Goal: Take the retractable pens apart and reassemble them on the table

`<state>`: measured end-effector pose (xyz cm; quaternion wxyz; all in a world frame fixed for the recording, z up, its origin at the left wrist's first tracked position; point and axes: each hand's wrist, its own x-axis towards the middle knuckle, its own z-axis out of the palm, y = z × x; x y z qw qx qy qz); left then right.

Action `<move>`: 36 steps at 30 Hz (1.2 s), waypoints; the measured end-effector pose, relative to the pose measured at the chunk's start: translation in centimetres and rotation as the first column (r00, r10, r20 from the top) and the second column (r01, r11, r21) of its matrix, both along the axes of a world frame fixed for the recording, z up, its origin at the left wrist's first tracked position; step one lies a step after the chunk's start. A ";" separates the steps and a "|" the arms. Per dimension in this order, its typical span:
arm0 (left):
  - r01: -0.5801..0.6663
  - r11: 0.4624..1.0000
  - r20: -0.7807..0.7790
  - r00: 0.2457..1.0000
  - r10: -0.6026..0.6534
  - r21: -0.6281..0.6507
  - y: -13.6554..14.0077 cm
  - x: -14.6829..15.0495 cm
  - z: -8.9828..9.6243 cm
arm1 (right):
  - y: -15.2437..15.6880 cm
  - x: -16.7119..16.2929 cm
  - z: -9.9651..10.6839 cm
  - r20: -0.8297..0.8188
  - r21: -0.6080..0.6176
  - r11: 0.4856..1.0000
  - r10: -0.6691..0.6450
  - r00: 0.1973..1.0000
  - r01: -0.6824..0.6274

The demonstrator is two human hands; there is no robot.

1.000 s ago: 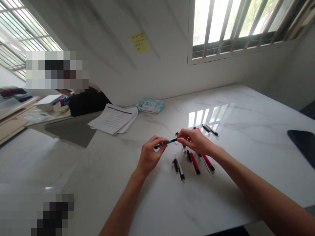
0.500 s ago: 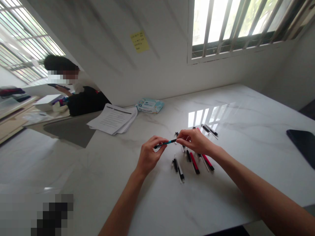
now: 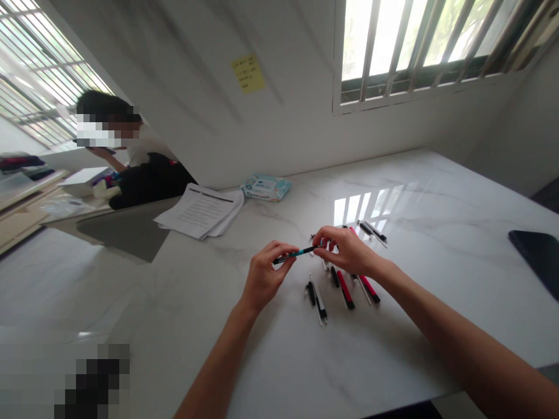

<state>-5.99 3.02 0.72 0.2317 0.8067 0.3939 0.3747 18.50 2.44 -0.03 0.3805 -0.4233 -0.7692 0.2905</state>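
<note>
A black and blue pen is held level in the air above the table, stretched between my two hands. My left hand pinches its left end between thumb and fingers. At the other end, the thumb and fingertips of my right hand close around the pen's tip, partly covering it. Below my hands lie several pen parts: black and red barrels, another red and black barrel, and a grey and black barrel with thin white refills beside it. More parts lie behind my right hand.
A blue wipes packet and a stack of printed papers are by the wall. A dark phone-like object lies at the right. Another person sits beyond the partition at left. A yellow note is on the wall.
My right hand's fingers have loosened slightly and shifted at the pen's tip, so more of that end shows. My left hand has stayed still. The other person has moved a little.
</note>
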 end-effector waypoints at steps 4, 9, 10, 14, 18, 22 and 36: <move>0.011 1.000 -0.003 1.000 -0.011 -0.002 0.0 0.0 0.0 | 0.0 0.0 0.0 0.068 -0.012 0.999 -0.038 0.997 0.039; -0.003 1.000 -0.013 1.000 0.003 0.002 0.0 0.0 0.1 | -0.2 -0.1 -0.1 0.032 0.011 1.000 -0.012 0.999 0.012; -0.004 1.000 -0.014 1.000 0.004 0.002 0.0 0.0 0.1 | -0.2 -0.1 -0.1 0.040 0.021 1.000 -0.020 0.999 0.019; -0.012 1.000 -0.030 0.999 0.012 0.000 0.1 -0.1 0.0 | 0.0 -0.1 -0.3 0.076 0.037 0.997 -0.069 0.995 0.067; -0.012 1.000 -0.104 0.995 0.014 0.018 0.4 -0.3 -0.5 | -0.3 -0.7 -0.5 0.063 0.050 0.996 -0.073 0.995 0.070; -0.036 0.991 -0.257 0.964 0.068 0.126 0.7 -0.7 -1.0 | -1.1 -2.0 -0.7 0.098 0.068 0.997 -0.050 0.994 0.044; -0.175 0.983 -0.406 0.895 0.185 0.063 3.5 -3.3 -3.5 | -0.4 -0.9 -0.8 0.076 0.058 0.998 -0.038 0.996 0.034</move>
